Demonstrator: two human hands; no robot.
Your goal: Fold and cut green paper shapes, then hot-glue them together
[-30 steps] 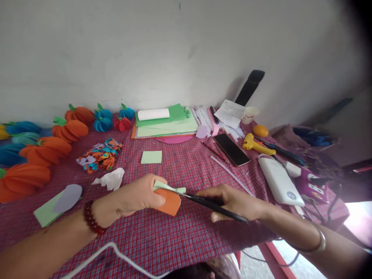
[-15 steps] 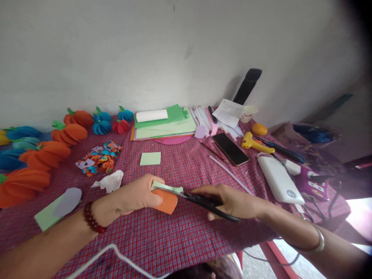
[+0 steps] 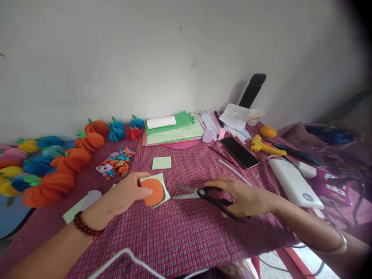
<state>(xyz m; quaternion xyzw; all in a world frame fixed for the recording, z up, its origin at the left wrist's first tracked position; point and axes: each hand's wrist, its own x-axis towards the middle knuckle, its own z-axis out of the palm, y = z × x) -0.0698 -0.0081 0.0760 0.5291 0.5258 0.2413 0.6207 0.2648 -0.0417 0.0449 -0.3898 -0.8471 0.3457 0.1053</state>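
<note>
My left hand (image 3: 132, 190) pinches an orange paper piece (image 3: 154, 191) with a rounded end, laid over pale green paper (image 3: 165, 197) whose edges stick out around it. In my right hand (image 3: 236, 195) is a pair of black-handled scissors (image 3: 210, 195). Their blades are parted and point left at the papers, a short gap away from them. A pale green paper square (image 3: 162, 162) lies on the cloth behind. Beside my left forearm rest a purple rounded piece and green paper (image 3: 76, 212), partly hidden by the arm.
Paper pumpkins (image 3: 71, 161) line the left side, near a heap of paper scraps (image 3: 116, 162). Stacked coloured sheets (image 3: 174, 133) lie by the wall. To the right are a phone (image 3: 239, 152), a yellow glue gun (image 3: 266, 147) and a white power bank (image 3: 295, 182). A white cable (image 3: 116, 254) crosses the front.
The scissors have come away from the green paper, and their blades now show parted. My left hand has turned the papers so the orange face lies flat to view. The camera view has shifted left.
</note>
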